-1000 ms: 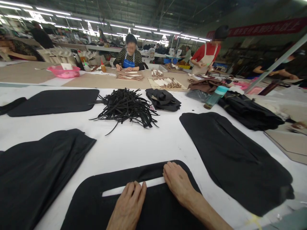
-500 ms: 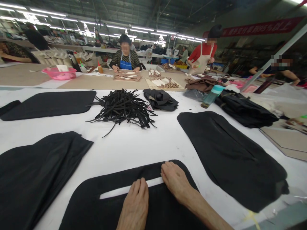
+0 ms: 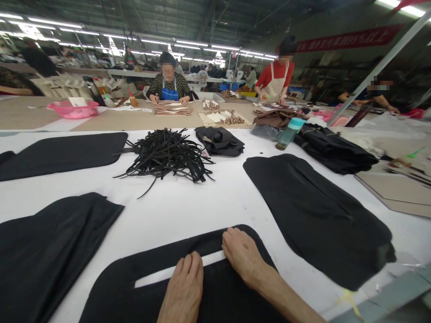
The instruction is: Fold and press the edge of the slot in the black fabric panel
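A black fabric panel [image 3: 128,287] with a long narrow slot [image 3: 158,275] lies on the white table right in front of me. My left hand [image 3: 183,289] lies flat on the panel, fingers together, fingertips at the slot's lower edge. My right hand [image 3: 243,256] rests palm down at the slot's right end, fingertips touching the strip of fabric above it. Neither hand holds anything.
More black panels lie at the left [image 3: 47,251], far left [image 3: 63,152] and right [image 3: 313,211]. A heap of black strips [image 3: 164,154], a folded black bundle [image 3: 218,141] and a teal-capped bottle [image 3: 286,134] sit farther back. Several people work at the tables behind.
My left hand has slid a little to the right along the slot and its fingers have drawn together. The view has shifted slightly; my right hand stays at the slot's end.
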The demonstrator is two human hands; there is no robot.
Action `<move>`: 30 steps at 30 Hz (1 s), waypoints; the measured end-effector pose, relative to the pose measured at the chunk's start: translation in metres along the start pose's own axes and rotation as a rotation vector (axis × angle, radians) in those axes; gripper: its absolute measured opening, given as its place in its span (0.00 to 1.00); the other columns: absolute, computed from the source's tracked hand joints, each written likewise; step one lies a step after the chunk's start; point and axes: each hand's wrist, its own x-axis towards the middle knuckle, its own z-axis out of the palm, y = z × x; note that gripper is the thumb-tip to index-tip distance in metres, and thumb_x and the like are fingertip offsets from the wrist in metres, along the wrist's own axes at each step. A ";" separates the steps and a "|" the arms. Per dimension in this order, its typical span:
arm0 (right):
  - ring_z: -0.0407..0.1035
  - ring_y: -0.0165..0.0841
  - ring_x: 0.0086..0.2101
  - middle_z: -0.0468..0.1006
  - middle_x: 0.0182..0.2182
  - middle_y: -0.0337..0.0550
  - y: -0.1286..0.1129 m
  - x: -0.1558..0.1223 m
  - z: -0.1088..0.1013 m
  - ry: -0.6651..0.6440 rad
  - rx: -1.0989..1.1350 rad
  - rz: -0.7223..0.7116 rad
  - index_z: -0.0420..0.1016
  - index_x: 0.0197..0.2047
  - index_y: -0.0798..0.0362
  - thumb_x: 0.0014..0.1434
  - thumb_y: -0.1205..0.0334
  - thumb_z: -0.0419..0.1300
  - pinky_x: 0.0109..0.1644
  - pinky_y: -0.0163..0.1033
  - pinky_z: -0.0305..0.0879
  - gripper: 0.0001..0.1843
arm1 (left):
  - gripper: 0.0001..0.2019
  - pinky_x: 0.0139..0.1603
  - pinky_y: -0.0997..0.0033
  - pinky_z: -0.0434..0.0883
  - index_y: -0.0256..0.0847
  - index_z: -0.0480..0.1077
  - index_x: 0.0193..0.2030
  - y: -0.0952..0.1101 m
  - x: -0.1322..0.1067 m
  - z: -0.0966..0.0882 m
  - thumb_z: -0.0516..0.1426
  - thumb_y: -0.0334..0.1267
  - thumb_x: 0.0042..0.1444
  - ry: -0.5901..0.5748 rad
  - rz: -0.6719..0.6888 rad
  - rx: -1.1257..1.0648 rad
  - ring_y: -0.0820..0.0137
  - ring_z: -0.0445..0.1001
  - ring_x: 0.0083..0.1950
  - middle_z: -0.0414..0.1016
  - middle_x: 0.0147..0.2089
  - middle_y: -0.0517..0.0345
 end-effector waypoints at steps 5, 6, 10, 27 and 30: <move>0.67 0.36 0.37 0.75 0.35 0.42 0.000 0.001 -0.002 -0.007 0.007 -0.008 0.71 0.34 0.53 0.61 0.70 0.51 0.42 0.39 0.58 0.09 | 0.23 0.53 0.65 0.68 0.34 0.70 0.49 0.002 -0.001 0.014 0.50 0.19 0.45 -0.069 -0.117 -0.094 0.63 0.67 0.51 0.71 0.50 0.49; 0.67 0.36 0.37 0.75 0.35 0.42 0.000 0.001 -0.002 -0.005 0.009 -0.007 0.71 0.34 0.53 0.61 0.70 0.51 0.42 0.39 0.58 0.09 | 0.24 0.53 0.65 0.68 0.35 0.69 0.50 0.003 0.000 0.015 0.49 0.18 0.45 -0.061 -0.132 -0.112 0.63 0.67 0.52 0.71 0.51 0.49; 0.67 0.36 0.38 0.74 0.36 0.43 0.000 -0.001 0.001 0.019 0.011 -0.005 0.70 0.35 0.53 0.61 0.70 0.50 0.43 0.39 0.58 0.09 | 0.25 0.55 0.64 0.67 0.35 0.67 0.52 0.011 0.008 0.008 0.48 0.18 0.46 0.035 -0.022 -0.161 0.62 0.65 0.55 0.70 0.53 0.50; 0.66 0.35 0.36 0.74 0.34 0.42 0.003 0.000 -0.004 0.007 0.076 -0.014 0.70 0.33 0.53 0.60 0.72 0.50 0.40 0.37 0.57 0.09 | 0.23 0.46 0.57 0.70 0.33 0.66 0.55 0.037 0.030 -0.014 0.52 0.24 0.51 -0.102 0.006 0.073 0.60 0.67 0.45 0.68 0.44 0.46; 0.66 0.33 0.34 0.74 0.33 0.41 0.004 -0.001 -0.007 0.001 0.109 -0.011 0.70 0.31 0.53 0.59 0.71 0.52 0.39 0.36 0.57 0.08 | 0.22 0.45 0.55 0.69 0.35 0.66 0.56 0.042 0.034 -0.013 0.52 0.26 0.52 -0.114 -0.027 0.060 0.61 0.66 0.43 0.67 0.42 0.48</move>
